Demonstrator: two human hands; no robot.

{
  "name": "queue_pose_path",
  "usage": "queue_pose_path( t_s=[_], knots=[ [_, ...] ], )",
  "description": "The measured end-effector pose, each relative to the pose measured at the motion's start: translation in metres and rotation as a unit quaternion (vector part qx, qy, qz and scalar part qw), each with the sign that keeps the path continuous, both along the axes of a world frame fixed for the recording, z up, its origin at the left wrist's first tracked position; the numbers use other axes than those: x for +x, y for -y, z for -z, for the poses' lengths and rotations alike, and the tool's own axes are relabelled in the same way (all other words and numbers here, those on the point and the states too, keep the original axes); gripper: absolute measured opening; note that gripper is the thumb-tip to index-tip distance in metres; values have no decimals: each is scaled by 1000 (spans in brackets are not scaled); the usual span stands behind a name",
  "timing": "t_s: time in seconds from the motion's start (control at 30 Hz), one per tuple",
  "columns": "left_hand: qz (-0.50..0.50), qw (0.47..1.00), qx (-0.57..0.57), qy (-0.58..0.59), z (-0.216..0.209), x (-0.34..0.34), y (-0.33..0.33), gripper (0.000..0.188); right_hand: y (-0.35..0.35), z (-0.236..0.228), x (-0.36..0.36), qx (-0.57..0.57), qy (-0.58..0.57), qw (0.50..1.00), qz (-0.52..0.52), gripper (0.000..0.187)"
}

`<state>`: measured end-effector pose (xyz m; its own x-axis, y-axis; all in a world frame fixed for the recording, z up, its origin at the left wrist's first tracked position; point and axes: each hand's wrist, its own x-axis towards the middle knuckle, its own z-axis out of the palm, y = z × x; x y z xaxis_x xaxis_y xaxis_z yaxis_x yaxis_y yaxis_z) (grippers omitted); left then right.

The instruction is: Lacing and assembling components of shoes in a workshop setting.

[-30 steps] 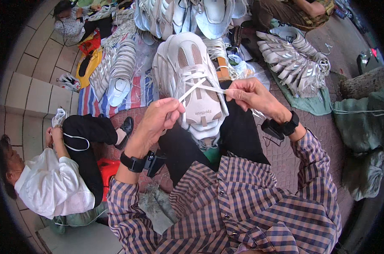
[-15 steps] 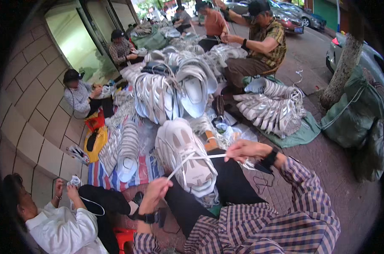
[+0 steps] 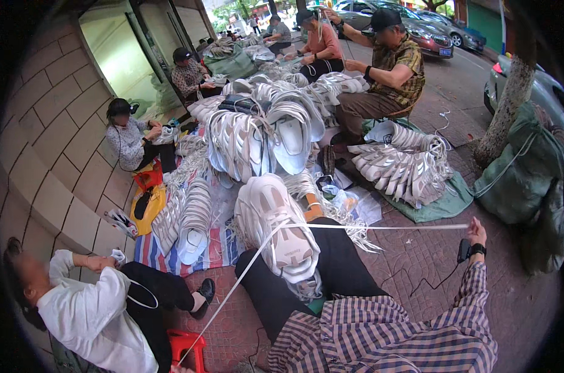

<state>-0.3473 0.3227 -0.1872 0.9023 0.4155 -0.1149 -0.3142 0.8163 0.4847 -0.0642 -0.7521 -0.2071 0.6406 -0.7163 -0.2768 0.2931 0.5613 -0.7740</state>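
A: What is being changed at this moment?

B: The white lace (image 3: 381, 227) is being stretched much wider than a second ago. The right hand (image 3: 476, 231) is now being held out far to the right, and the left hand (image 3: 182, 370) is being cut off by the near edge of view.

A: What is being suggested for the work?

B: Seemingly, the lacing is being drawn snug, as both lengths are being kept nearly straight.

A: And the fingers?

B: On the right, the lace end is being pinched between closed fingers. On the left, the fingers are being hidden, so their state cannot be told.

A: Where is the shoe upper (image 3: 291, 245) being kept?

B: It is being supported on the lap, between the thighs of the black trousers (image 3: 347, 261).

A: What is being counted?

B: One lace is being worked, with two lengths leaving one top upper. Layers are being glimpsed underneath, too overlapped for counting. To the left, two rows of uppers (image 3: 195, 217) are being borne by one striped sheet (image 3: 217, 253); nearer, one red stool (image 3: 195, 348) is being seen. To the right, one fanned pile (image 3: 406, 171) is being held on one green cloth (image 3: 446, 202).
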Motion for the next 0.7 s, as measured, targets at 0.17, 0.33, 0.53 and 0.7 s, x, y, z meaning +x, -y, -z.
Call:
queue_pose_path(
  t_s=[0.17,0.33,0.53,0.7],
  knots=[
    [287,893,-174,-298,-16,-81,-48,64,-61,37,-1,-123,43,989,-65,21],
    [-88,541,808,-214,-31,67,96,41,-265,-69,43,-174,-179,920,-302,24],
    [39,783,559,-271,-132,235,207,22,-444,-178,117,-308,55,778,-545,13],
    [61,804,572,-148,-151,316,284,20,-494,-180,140,-372,101,736,-556,12]
  ],
)
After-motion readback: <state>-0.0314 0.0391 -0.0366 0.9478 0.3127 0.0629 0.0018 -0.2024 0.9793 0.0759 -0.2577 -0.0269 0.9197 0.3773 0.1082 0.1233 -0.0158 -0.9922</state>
